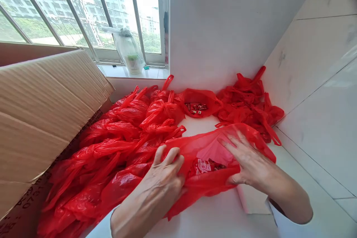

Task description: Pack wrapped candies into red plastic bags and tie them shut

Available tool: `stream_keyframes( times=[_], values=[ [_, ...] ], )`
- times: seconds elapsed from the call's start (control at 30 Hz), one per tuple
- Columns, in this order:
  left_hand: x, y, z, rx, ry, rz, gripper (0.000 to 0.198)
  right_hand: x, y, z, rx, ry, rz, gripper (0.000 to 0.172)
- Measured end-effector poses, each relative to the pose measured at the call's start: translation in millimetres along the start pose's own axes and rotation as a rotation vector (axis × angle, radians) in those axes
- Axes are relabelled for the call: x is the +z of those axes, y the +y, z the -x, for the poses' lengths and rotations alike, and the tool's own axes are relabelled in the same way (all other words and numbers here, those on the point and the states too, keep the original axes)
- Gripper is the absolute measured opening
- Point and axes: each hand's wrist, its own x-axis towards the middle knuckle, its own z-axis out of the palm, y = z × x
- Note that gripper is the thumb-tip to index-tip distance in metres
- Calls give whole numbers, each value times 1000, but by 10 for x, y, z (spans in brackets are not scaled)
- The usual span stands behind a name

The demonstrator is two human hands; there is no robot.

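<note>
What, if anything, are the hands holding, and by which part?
A red plastic bag: the left hand grips it by its left side, near the mouth. The right hand, spread open, touches its right side without a clear grip.

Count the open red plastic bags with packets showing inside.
2. One open red plastic bag sits near the pale wall; the larger-looking one is between the left hand and right hand. Others may be hidden in the red heap.

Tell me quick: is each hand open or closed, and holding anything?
Left hand: curled closed, holding the near bag by its left side.
Right hand: open, fingers spread against the bag's right side.
</note>
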Motion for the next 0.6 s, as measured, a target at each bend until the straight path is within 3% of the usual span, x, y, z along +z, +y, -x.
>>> stream_keyframes(
  times=[0.07, 0.13, 0.23, 0.4, 0.6],
  values=[
    [-83, -68, -16, -18, 42, -17, 17, -1, 117, -7, 16, 89, 15, 95],
    [-188, -104, -35, -41, 69, -12, 25, -8, 207, 27, 9, 161, 8, 97],
    [-312, -108, -56, -59, 86, -4, 36, -8, 265, 92, -22, 184, -3, 100],
    [-227, -67, -64, -17, 19, 13, 37, 93, 114, 43, -56, 23, 13, 96],
    [-52, -84, -47, -114, -121, 56, 25, 75, -24, 11, -146, -107, -53, 76]
  ],
)
